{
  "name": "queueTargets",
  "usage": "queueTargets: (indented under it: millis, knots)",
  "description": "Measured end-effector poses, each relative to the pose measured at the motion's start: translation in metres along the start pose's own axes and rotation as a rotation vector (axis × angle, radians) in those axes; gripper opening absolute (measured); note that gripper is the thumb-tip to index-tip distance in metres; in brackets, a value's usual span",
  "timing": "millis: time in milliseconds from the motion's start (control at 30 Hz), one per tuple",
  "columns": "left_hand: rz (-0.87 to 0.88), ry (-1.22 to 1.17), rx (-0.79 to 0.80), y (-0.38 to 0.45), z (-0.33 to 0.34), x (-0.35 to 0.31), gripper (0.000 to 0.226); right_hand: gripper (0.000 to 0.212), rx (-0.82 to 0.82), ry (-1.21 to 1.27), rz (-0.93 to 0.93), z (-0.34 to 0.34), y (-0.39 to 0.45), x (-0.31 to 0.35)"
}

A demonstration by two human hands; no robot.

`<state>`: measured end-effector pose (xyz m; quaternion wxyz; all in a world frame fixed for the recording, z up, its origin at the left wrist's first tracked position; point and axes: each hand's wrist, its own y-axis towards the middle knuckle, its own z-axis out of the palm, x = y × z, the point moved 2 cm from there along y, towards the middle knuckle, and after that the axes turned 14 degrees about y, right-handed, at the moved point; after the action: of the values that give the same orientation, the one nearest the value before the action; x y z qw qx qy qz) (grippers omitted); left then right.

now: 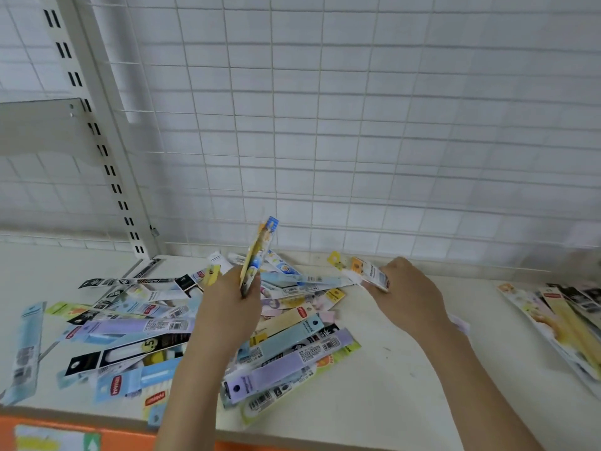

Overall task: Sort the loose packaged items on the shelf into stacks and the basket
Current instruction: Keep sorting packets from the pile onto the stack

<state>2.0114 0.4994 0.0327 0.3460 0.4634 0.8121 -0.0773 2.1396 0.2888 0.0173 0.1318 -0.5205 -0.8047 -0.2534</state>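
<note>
A loose heap of long, flat packaged items (pixel 156 333) in purple, blue, black and yellow covers the left and middle of the cream shelf (pixel 390 379). My left hand (pixel 227 307) grips a small bunch of colourful packets (pixel 258 252) held upright above the heap. To the right, my right hand (pixel 409 294) pinches a white packet with an orange and yellow top (pixel 367 271), just above the heap's far right edge. No basket is in view.
A separate stack of packets (pixel 562 323) lies at the shelf's right end. A white wire grid (pixel 357 141) backs the shelf, with a slotted upright post (pixel 107 164) at left. An orange strip (pixel 65 431) runs along the shelf's front edge.
</note>
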Motion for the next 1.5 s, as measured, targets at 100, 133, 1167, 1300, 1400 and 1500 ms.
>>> queueTargets:
  millis: [100,133,1167,1300,1400,1500]
  knots:
    - [0.070,0.102,0.038,0.008,0.011,-0.013,0.033,0.030,-0.030,-0.001,0.066,-0.007,-0.007,-0.013]
    - [0.084,0.132,0.070,0.012,0.016,-0.017,0.031,0.028,-0.028,-0.011,0.079,-0.009,-0.009,-0.016]
    - [0.015,0.550,0.252,0.073,0.087,-0.017,0.037,0.020,-0.345,0.776,0.132,-0.041,-0.041,-0.030]
    - [-0.015,0.541,0.220,0.070,0.083,-0.022,0.042,0.021,-0.328,0.788,0.157,-0.042,-0.045,-0.034]
    - [-0.003,0.550,0.203,0.069,0.077,-0.028,0.040,0.023,-0.336,0.807,0.171,-0.045,-0.047,-0.039]
    - [-0.009,0.536,0.206,0.071,0.072,-0.036,0.022,0.028,-0.317,0.834,0.199,-0.046,-0.049,-0.043]
